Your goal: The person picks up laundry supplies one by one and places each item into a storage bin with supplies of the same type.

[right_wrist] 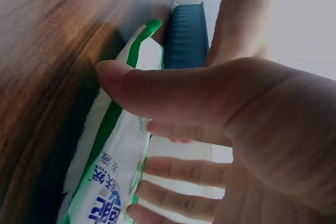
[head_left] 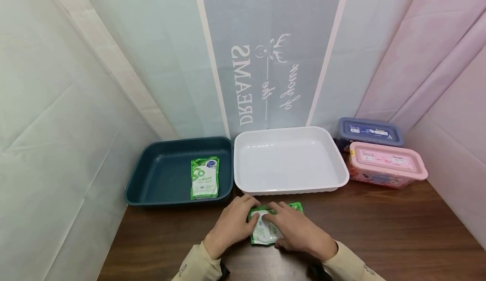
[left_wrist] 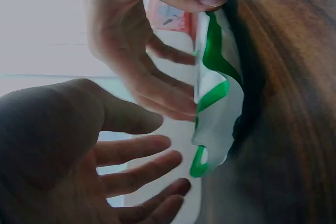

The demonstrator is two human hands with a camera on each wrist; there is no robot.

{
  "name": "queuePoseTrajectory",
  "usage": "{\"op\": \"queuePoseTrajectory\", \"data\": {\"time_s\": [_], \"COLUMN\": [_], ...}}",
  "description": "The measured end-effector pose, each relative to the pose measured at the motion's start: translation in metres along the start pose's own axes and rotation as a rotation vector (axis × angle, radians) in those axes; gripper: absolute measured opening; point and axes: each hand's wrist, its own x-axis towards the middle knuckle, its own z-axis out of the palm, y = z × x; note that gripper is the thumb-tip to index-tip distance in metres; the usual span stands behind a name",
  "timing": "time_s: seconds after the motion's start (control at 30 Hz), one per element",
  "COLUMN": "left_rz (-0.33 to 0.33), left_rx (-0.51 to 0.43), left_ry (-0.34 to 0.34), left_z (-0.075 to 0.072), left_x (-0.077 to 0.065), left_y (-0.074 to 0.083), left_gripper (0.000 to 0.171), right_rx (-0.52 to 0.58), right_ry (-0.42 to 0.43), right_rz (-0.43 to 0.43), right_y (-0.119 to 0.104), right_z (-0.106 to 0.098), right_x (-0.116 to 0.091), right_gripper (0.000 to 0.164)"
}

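Note:
A green and white laundry detergent pouch (head_left: 264, 233) lies on the wooden table in front of the white tray. My right hand (head_left: 298, 230) grips its right part, with the thumb (right_wrist: 118, 72) along the near edge and the fingers toward the far side. Over the left end hovers my left hand (head_left: 232, 222); its fingers (left_wrist: 142, 174) are spread and loosely bent, close to the pouch. Both hands hide parts of the print. Another pouch of the same kind (head_left: 205, 179) rests in the right half of the dark teal tray (head_left: 152, 204).
Beside the teal tray stands a white tray (head_left: 290, 188), with nothing in it. To its right are a pink lidded box (head_left: 387, 160) and, behind that, a blue lidded box (head_left: 370, 131). Fabric curtains (head_left: 171, 61) enclose the table's back and sides.

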Motion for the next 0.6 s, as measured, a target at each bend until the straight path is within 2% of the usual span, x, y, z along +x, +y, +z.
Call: {"op": "queuePoseTrajectory", "data": {"time_s": [0.13, 0.3, 0.47, 0.6], "left_rz": [0.014, 0.003, -0.043, -0.115], "left_rx": [0.019, -0.014, -0.063, -0.086], "left_ry": [-0.079, -0.154, -0.203, -0.264], "left_z": [0.0044, 0.0053, 0.0026, -0.0021], "left_x": [-0.0003, 0.0006, 0.0014, 0.0002], "left_y": [-0.0022, -0.0053, -0.0072, -0.0069], "left_gripper": [0.027, 0.03, 0.032, 0.032], "right_rx": [0.025, 0.021, 0.033, 0.054], "right_ry": [0.002, 0.036, 0.063, 0.043], "right_rz": [-0.051, -0.073, -0.033, 0.045], "right_y": [0.0002, -0.0004, 0.0015, 0.0062], "right_z": [0.0021, 0.0037, 0.0008, -0.004], "right_x": [0.0002, 0.0011, 0.0003, -0.0016], "right_gripper": [0.062, 0.06, 0.062, 0.069]}}
